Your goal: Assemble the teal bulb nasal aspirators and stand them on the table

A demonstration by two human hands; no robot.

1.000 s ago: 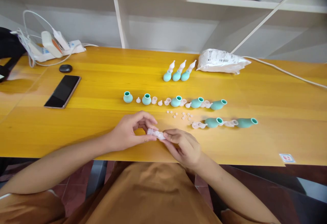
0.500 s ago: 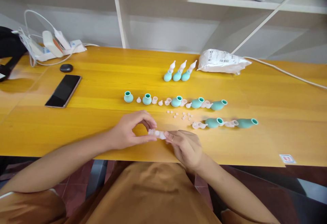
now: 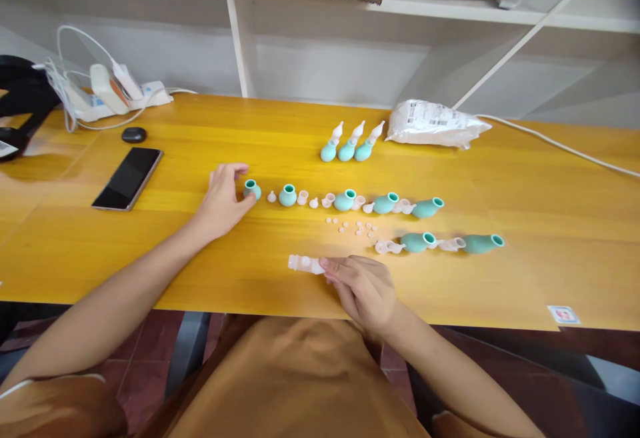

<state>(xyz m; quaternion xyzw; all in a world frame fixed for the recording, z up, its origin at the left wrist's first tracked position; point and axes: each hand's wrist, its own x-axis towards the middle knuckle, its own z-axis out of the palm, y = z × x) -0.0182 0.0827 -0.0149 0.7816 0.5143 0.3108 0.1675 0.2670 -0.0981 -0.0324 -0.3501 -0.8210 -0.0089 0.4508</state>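
Since the earlier frame, the left hand has left the nozzle and gone left and farther out to the leftmost bulb. Its thumb and fingers are spread apart around that bulb, the thumb overlapping its near side; whether they touch it, I cannot tell. Meanwhile the right hand has stayed near the person, pinching the nozzle by its right end between thumb and fingers. The nozzle lies sideways, its free end pointing left, over the near part of the table.

The leftmost bulb begins a row of five, with pale parts between them. Nearer, on the right, two more bulbs lie with pale pieces beside them. Small discs are scattered between the five-bulb row and the right hand. Farther out, three bulbs with nozzles fitted stand just left of a bag. At left lie a phone and a mouse.
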